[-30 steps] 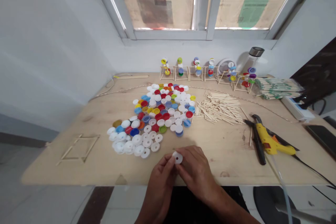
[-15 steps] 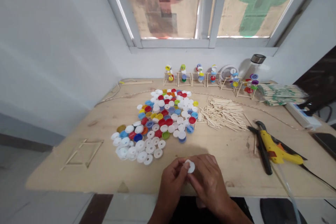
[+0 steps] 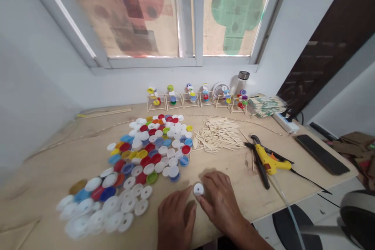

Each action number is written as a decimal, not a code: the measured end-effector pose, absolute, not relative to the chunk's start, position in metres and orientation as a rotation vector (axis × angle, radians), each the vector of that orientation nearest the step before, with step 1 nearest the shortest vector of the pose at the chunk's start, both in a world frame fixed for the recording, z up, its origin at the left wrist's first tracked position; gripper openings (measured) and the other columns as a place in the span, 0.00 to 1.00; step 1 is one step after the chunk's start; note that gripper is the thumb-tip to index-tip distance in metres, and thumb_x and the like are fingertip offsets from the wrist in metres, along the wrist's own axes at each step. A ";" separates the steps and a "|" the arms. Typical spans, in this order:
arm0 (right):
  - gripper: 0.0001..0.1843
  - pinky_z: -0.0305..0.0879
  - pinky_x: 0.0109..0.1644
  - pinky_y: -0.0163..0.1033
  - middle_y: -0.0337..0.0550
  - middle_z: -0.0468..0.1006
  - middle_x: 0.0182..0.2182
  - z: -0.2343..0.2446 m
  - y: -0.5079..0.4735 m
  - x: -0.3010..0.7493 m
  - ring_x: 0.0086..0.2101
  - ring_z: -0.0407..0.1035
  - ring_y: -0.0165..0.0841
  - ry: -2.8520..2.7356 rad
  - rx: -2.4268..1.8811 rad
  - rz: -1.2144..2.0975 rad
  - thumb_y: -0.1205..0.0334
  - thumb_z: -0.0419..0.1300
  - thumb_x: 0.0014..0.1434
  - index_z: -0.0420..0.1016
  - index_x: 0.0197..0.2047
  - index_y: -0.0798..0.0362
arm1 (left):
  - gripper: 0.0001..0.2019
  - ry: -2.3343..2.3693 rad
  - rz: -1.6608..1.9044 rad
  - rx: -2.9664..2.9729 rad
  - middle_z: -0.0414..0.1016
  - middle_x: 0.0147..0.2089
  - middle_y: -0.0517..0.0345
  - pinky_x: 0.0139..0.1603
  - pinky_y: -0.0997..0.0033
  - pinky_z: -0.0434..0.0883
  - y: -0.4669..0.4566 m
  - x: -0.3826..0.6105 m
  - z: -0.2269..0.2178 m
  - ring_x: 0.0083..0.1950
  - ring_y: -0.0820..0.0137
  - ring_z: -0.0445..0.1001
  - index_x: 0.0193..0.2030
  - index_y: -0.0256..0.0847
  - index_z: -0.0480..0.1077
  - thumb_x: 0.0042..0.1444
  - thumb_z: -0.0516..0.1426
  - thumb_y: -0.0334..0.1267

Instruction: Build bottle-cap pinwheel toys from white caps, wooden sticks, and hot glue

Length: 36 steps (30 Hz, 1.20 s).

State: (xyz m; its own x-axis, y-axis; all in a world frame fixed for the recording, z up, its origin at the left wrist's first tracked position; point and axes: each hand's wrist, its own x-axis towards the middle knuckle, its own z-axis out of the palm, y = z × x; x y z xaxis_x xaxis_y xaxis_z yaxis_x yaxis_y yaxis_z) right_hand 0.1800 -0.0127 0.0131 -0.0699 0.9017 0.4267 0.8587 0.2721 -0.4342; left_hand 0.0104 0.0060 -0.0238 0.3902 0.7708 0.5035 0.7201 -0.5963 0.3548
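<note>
A white bottle cap [image 3: 199,192] with a dark hole in its middle sits between the thumb and index finger of my right hand [image 3: 221,203], close to the tabletop. My left hand [image 3: 175,218] is just left of it, thumb and fingers apart, holding nothing. Left of and beyond my hands spreads a heap of bottle caps [image 3: 152,158] in white, red, blue, yellow and green. Several white caps [image 3: 111,205] at the heap's near end have holes through them.
Cut sticks [image 3: 218,134] lie piled beyond my right hand. A yellow glue gun [image 3: 271,162] and black-handled pliers [image 3: 260,168] lie to the right, near a phone [image 3: 320,154]. Several stick frames with caps [image 3: 190,99] line the wall; a stick frame [image 3: 20,234] lies front left.
My hands have parted: the cap they held together is now with my right hand alone, and my left fingers have spread. The view has swung to the right.
</note>
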 end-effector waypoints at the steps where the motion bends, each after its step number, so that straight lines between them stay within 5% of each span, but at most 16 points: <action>1: 0.18 0.63 0.50 0.49 0.46 0.76 0.44 0.015 -0.014 0.185 0.45 0.68 0.42 -1.898 -1.591 0.070 0.63 0.60 0.55 0.68 0.50 0.50 | 0.20 1.378 0.977 2.574 0.79 0.45 0.50 0.47 0.58 0.66 0.007 0.011 -0.024 0.44 0.59 0.75 0.55 0.44 0.68 0.54 0.56 0.37; 10: 0.14 0.65 0.48 0.51 0.50 0.77 0.44 0.023 -0.046 0.336 0.45 0.70 0.44 -1.763 -1.835 -0.379 0.61 0.54 0.60 0.69 0.50 0.51 | 0.22 1.381 0.956 2.624 0.77 0.50 0.51 0.50 0.59 0.62 0.015 0.024 -0.021 0.48 0.59 0.73 0.57 0.43 0.65 0.53 0.57 0.35; 15: 0.20 0.65 0.49 0.50 0.51 0.76 0.48 0.012 -0.070 0.401 0.47 0.70 0.44 -1.859 -2.030 -0.465 0.66 0.51 0.57 0.69 0.53 0.51 | 0.21 1.430 0.998 2.614 0.78 0.47 0.50 0.50 0.58 0.61 0.017 0.030 -0.024 0.47 0.58 0.72 0.55 0.42 0.67 0.52 0.57 0.37; 27: 0.23 0.64 0.45 0.47 0.53 0.72 0.52 0.006 -0.052 0.408 0.47 0.68 0.45 -2.046 -2.104 -0.525 0.66 0.52 0.57 0.66 0.57 0.55 | 0.13 1.544 0.876 2.496 0.75 0.43 0.54 0.50 0.56 0.61 0.013 0.041 -0.007 0.46 0.59 0.70 0.46 0.45 0.73 0.53 0.57 0.34; 36: 0.19 0.64 0.45 0.48 0.53 0.75 0.48 0.010 -0.043 0.420 0.45 0.70 0.46 -2.149 -1.974 -0.442 0.66 0.55 0.51 0.70 0.48 0.55 | 0.12 1.549 0.946 2.323 0.76 0.42 0.55 0.51 0.56 0.62 0.009 0.046 0.001 0.46 0.60 0.71 0.42 0.44 0.74 0.50 0.60 0.31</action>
State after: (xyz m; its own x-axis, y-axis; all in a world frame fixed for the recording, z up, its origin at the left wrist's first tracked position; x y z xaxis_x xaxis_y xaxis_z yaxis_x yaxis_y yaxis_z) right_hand 0.4204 -0.0435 0.0101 -0.0954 0.9370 0.3360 0.9936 0.0691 0.0895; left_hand 0.0459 0.0088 0.0013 0.2492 0.8822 0.3995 0.7585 -0.4343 0.4860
